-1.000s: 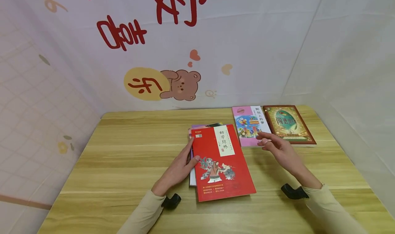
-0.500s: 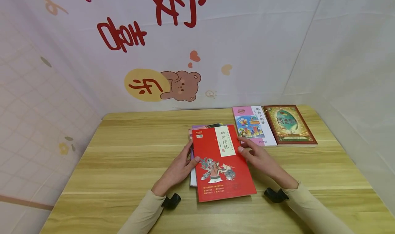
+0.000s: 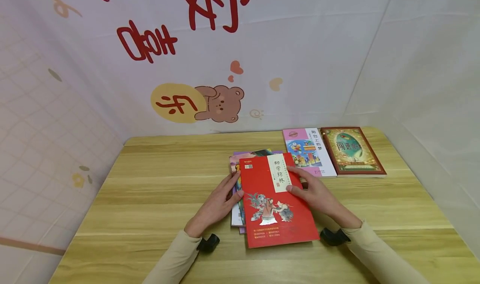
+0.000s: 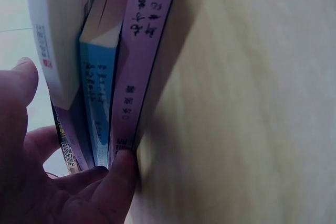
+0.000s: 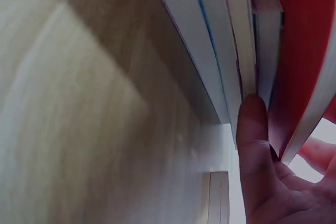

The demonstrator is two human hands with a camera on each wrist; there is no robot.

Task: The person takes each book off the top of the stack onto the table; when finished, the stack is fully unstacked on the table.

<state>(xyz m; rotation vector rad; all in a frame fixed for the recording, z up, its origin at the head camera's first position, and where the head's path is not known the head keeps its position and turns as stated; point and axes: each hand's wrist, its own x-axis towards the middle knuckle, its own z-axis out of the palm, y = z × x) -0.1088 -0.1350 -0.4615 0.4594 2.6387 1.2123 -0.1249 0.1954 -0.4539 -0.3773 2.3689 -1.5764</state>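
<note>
A red book lies slanted on top of a stack of books in the middle of the table. My right hand grips its right edge, thumb on the cover. In the right wrist view, a gap opens between the red book and the books below, with a finger against their page edges. My left hand rests at the stack's left side, thumb at the red book's left edge. In the left wrist view, its extended fingers touch the spines, among them a purple book and a blue book.
A pink and white book and a brown-framed book with a green oval lie side by side at the back right of the wooden table. A white printed cloth hangs behind the table's back edge.
My right hand has come in from the right to the red book's right edge. The red book has shifted right and slightly nearer, uncovering more of the stack's left side. My left hand stays about where it was.
</note>
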